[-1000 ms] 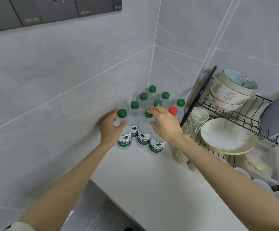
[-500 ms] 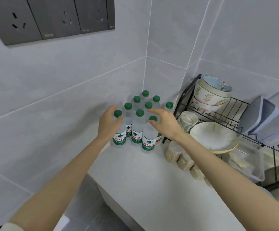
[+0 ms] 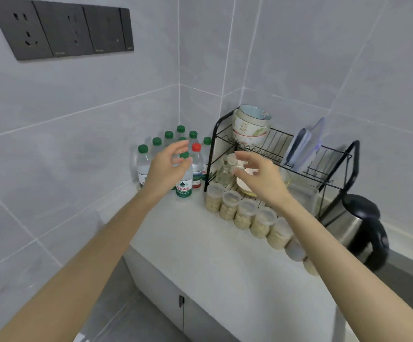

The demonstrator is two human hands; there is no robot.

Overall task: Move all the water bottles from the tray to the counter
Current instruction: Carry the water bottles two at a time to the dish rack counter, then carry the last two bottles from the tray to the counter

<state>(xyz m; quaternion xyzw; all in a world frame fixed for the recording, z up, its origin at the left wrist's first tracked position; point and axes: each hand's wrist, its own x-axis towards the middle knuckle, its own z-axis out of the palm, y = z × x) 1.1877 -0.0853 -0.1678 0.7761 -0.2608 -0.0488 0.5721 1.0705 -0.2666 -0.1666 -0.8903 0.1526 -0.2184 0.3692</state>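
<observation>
Several clear water bottles point(image 3: 143, 164) with green caps stand upright, packed into the wall corner on the white counter point(image 3: 200, 238). One red-capped bottle point(image 3: 196, 166) stands among them at the right. My left hand point(image 3: 168, 169) hovers in front of the cluster with relaxed, spread fingers, holding nothing and hiding parts of some bottles. My right hand point(image 3: 257, 176) floats open to the right, in front of the dish rack, also holding nothing. No tray is in view.
A black wire dish rack point(image 3: 279, 149) with stacked bowls point(image 3: 249, 124), a plate and lids stands right of the bottles. A row of grain-filled jars point(image 3: 245, 215) lines its front. A black and steel kettle point(image 3: 358, 230) sits at the far right. The counter edge drops at the left front.
Both hands have let go of the front bottles and pulled back from the cluster. My right hand moved to the right, toward the rack. The view has drawn away from the corner.
</observation>
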